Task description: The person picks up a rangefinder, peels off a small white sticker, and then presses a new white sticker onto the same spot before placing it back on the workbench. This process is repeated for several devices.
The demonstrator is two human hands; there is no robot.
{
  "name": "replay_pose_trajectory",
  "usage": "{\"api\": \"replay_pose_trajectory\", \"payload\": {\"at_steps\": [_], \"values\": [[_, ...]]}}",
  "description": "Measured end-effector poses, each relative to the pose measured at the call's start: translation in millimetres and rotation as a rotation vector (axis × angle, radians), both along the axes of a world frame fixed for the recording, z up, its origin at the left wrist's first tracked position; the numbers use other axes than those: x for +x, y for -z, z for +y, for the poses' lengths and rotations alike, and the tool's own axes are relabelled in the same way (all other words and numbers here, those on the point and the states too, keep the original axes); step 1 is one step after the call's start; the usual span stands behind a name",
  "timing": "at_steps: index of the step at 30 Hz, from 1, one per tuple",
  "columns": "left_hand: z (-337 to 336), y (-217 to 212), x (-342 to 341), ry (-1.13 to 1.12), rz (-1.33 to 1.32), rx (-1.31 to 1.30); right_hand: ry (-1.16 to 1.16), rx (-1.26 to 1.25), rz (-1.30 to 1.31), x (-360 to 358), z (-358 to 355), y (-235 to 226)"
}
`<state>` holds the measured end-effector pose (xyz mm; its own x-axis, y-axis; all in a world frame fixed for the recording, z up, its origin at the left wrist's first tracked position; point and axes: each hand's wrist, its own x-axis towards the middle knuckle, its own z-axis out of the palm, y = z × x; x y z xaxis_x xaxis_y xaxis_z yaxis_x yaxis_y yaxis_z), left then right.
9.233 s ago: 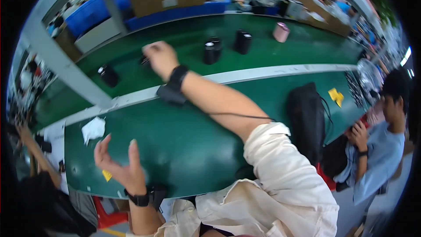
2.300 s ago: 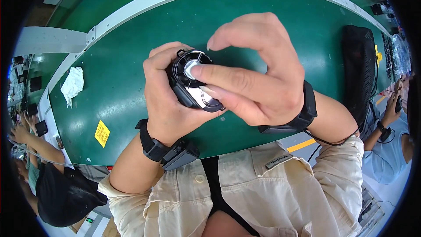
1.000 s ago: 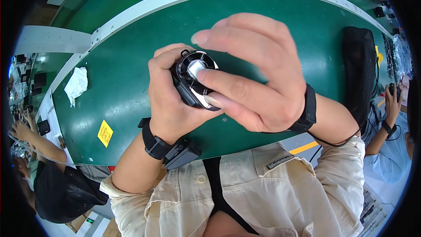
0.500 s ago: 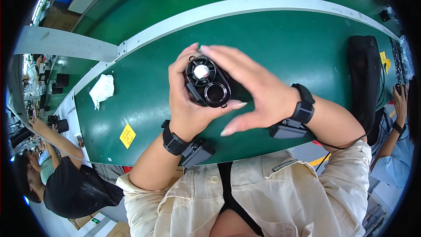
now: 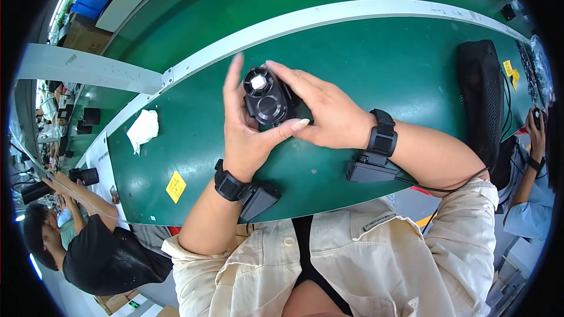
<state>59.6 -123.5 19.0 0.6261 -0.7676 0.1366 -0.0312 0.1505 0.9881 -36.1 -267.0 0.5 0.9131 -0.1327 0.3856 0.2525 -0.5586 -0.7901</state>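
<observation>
A black device (image 5: pixel 271 107) with two round parts on its face stands between my hands, above the green table. The upper round part is ribbed with a white centre; the lower one is dark and glossy. My left hand (image 5: pixel 245 123) holds it from the left, thumb along its near edge and index finger raised away from it. On the other side my right hand (image 5: pixel 329 105) is closed about it, fingertips at its far right corner and thumb close to the left thumb. The device's underside is hidden.
On the green table (image 5: pixel 376 70) lie a crumpled white wipe (image 5: pixel 143 130) and a yellow note (image 5: pixel 175 186) at left. A black mesh pouch (image 5: pixel 483 94) with cables lies at right. A white rail (image 5: pixel 329 10) bounds the far edge. Co-workers sit left (image 5: pixel 111 252) and right (image 5: pixel 526 199).
The device has turned and tilted in my hands and shifted slightly away. My right hand has moved in from beside it and closed on it; the left index finger has lifted.
</observation>
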Motion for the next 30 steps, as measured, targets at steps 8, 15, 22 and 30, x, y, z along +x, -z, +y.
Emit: {"api": "replay_pose_trajectory", "payload": {"at_steps": [8, 15, 22, 30], "values": [[8, 18, 12, -0.115, -0.568, 0.028, 0.011, 0.025, 0.03, -1, 0, 2], [3, 19, 9, -0.08, -0.389, -0.041, 0.029, -0.002, 0.061, -1, 0, -3], [9, 23, 16, -0.085, -0.466, 0.041, 0.003, -0.003, -0.094, 19, -11, 10], [-3, 9, 6, -0.162, -0.507, -0.004, 0.686, -0.036, -0.325, 95, -110, -1]]}}
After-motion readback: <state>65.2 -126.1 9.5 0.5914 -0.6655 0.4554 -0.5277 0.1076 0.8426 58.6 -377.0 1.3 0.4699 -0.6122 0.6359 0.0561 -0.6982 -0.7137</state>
